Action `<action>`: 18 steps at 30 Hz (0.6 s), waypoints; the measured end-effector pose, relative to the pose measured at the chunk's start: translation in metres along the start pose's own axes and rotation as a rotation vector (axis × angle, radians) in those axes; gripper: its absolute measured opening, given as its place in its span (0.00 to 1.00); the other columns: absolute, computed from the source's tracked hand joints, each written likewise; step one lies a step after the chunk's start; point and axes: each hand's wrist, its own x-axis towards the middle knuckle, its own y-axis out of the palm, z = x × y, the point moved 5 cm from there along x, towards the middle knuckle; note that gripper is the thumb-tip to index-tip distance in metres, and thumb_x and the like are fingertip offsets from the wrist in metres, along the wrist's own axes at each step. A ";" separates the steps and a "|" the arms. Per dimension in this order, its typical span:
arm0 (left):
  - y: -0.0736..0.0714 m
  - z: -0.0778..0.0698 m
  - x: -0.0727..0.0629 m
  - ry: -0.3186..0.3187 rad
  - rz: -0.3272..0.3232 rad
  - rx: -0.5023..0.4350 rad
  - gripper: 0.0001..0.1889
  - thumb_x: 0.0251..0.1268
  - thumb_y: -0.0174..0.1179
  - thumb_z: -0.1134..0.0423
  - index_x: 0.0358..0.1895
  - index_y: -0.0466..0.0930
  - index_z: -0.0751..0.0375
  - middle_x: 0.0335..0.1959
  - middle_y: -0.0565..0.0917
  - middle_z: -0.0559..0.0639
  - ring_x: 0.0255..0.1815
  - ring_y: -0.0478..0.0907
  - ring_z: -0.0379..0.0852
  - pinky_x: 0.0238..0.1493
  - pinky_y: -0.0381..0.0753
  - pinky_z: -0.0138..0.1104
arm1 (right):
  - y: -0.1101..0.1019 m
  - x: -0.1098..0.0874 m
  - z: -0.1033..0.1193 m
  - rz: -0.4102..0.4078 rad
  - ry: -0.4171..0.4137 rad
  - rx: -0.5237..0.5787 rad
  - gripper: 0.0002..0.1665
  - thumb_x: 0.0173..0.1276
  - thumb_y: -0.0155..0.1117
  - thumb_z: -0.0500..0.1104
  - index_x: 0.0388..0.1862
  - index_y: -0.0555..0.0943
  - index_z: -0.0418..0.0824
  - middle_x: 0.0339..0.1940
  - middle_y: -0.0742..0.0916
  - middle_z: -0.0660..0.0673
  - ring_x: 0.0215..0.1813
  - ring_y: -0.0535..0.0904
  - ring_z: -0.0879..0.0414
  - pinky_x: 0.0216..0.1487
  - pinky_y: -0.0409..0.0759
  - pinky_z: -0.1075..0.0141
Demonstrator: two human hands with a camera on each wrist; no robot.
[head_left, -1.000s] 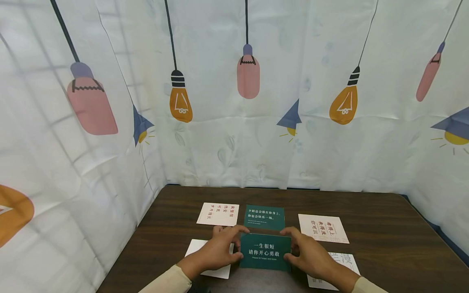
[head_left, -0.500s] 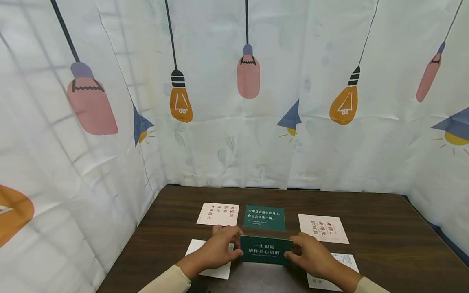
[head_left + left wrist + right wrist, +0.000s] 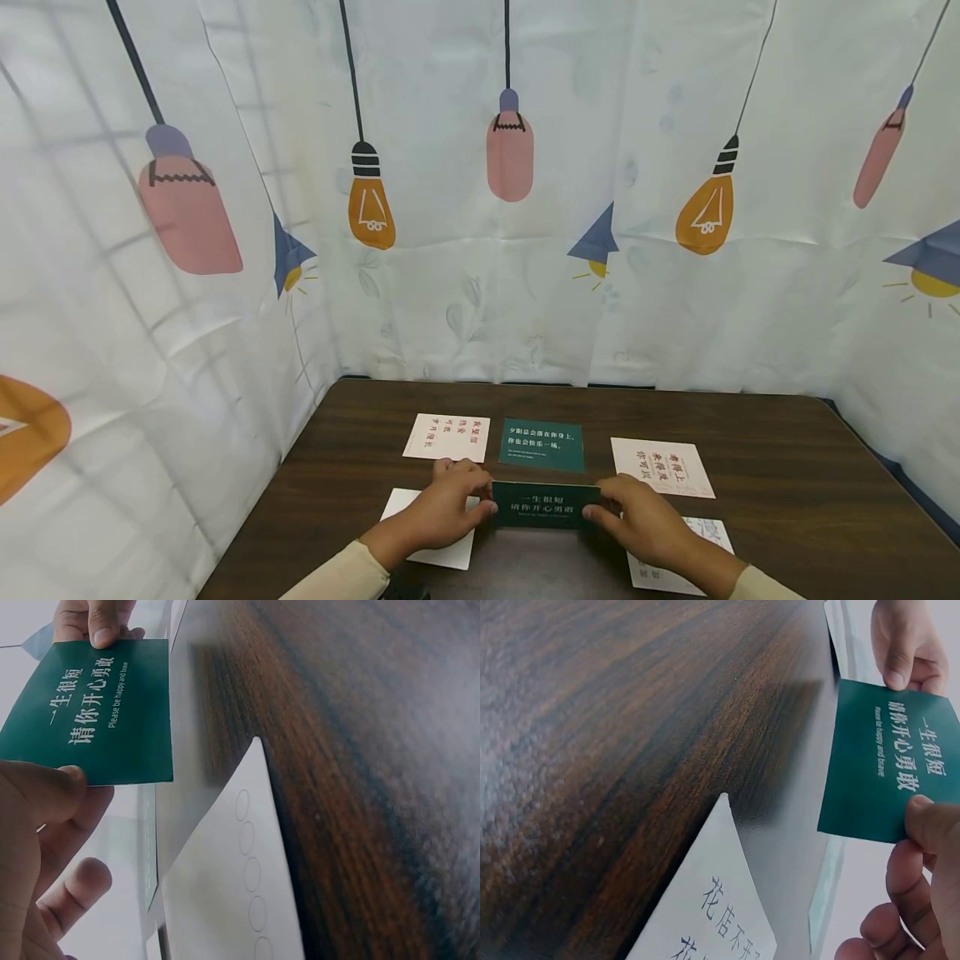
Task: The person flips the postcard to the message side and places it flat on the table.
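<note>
A green postcard [image 3: 546, 506] with white lettering is pinched at both short ends, one end by each hand. My left hand [image 3: 450, 504] has its thumb on the printed face, with the other fingers behind the card. On the opposite end my right hand [image 3: 648, 521] grips the same way. Both wrist views show the postcard [image 3: 97, 712] raised off the table, its shadow falling on the wood. Under my left forearm lies a white card [image 3: 232, 877] with a row of printed circles. Beneath the right one is a white card [image 3: 724, 900] with dark writing.
Behind the hands lie another green card [image 3: 542, 446], a pale card with red writing [image 3: 447, 437] at left and a similar pale card [image 3: 663, 468] at right. The dark wooden table [image 3: 795, 492] is enclosed by a white curtain [image 3: 480, 317] with printed lamps.
The green postcard has tilted, its near edge rising, so its face looks narrower. The fingers of both hands have drawn back from its top edge toward its ends. The other cards have stayed put.
</note>
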 end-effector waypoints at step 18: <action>-0.001 -0.002 0.001 0.042 -0.066 -0.041 0.04 0.74 0.63 0.60 0.43 0.79 0.43 0.40 0.78 0.31 0.44 0.70 0.34 0.50 0.51 0.50 | -0.003 -0.002 -0.004 -0.035 -0.028 0.033 0.05 0.75 0.65 0.54 0.43 0.85 0.59 0.35 0.80 0.66 0.38 0.73 0.67 0.37 0.77 0.63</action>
